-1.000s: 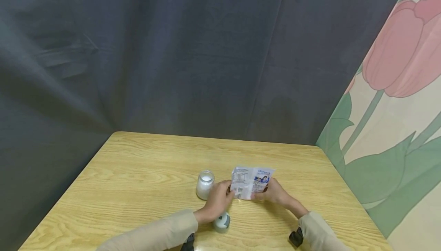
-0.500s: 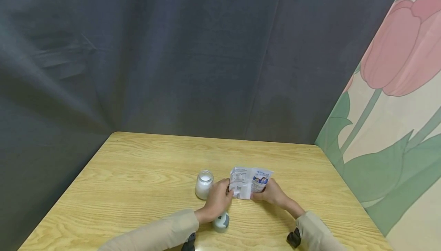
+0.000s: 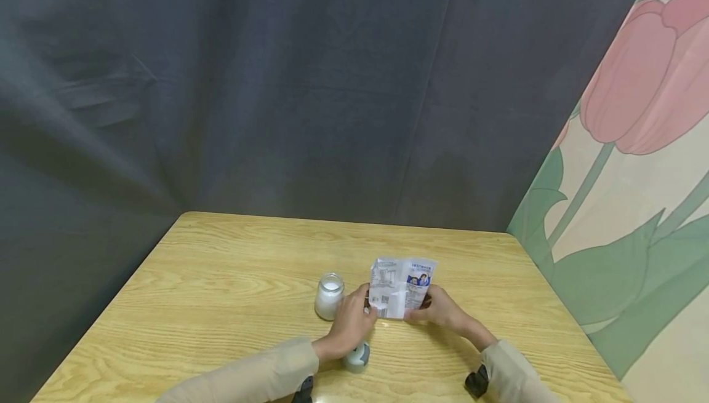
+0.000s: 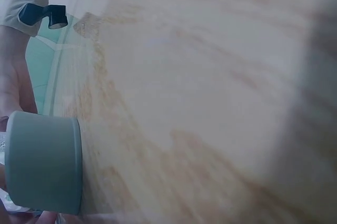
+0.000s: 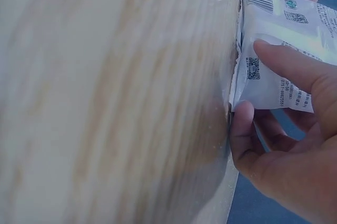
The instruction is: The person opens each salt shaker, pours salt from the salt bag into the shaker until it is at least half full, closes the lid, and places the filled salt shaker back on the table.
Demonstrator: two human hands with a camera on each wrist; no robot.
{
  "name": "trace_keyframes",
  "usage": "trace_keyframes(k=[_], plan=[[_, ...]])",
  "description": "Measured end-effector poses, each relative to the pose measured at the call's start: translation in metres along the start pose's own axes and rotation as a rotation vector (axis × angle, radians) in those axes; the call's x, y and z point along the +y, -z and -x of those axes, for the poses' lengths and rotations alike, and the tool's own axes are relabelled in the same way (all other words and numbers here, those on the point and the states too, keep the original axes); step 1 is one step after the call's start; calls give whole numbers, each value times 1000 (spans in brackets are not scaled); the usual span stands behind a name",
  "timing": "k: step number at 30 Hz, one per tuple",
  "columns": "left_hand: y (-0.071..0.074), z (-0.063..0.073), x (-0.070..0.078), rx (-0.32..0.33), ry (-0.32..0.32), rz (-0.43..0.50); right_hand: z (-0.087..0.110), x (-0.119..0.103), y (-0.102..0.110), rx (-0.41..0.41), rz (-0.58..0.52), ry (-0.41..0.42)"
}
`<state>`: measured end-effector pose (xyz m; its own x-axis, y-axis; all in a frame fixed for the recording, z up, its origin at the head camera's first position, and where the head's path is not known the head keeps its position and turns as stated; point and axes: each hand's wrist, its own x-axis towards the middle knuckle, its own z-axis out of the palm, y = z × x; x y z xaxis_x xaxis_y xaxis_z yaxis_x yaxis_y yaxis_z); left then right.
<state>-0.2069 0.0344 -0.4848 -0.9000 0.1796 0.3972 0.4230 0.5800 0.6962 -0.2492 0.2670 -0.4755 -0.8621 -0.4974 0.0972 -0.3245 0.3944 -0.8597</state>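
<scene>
Between the two hands a white printed plastic packet (image 3: 394, 289) stands on edge, its back with text, codes and a blue picture facing me. My left hand (image 3: 350, 318) grips its left side. At the right side my right hand (image 3: 441, 308) holds it, thumb over the front in the right wrist view, where the packet (image 5: 279, 34) meets the table at its bottom seam. Just left of the packet stands an uncapped glass jar (image 3: 329, 304) with white contents. A short pale green cylinder (image 3: 356, 363) sits under my left wrist; the left wrist view shows the cylinder (image 4: 45, 163) close up.
The wooden table (image 3: 249, 267) reaches back to a dark curtain (image 3: 310, 114). On the right is a wall (image 3: 626, 218) painted with a tulip. Black wrist cameras hang under both sleeves.
The packet's top edge has risen a little, so the packet stands more upright. Both hands keep their hold and have hardly moved; the jar and cylinder stay put.
</scene>
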Motion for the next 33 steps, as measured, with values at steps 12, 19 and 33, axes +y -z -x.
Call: trace_keyframes(k=[12,19,33], plan=[[5,-1,1,-14,28,71,0,0,2,-11,44,41],[7,1,2,-12,39,100,-1,3,2,-1,67,27],[12,4,3,4,22,93,4,-1,8,23,79,15]])
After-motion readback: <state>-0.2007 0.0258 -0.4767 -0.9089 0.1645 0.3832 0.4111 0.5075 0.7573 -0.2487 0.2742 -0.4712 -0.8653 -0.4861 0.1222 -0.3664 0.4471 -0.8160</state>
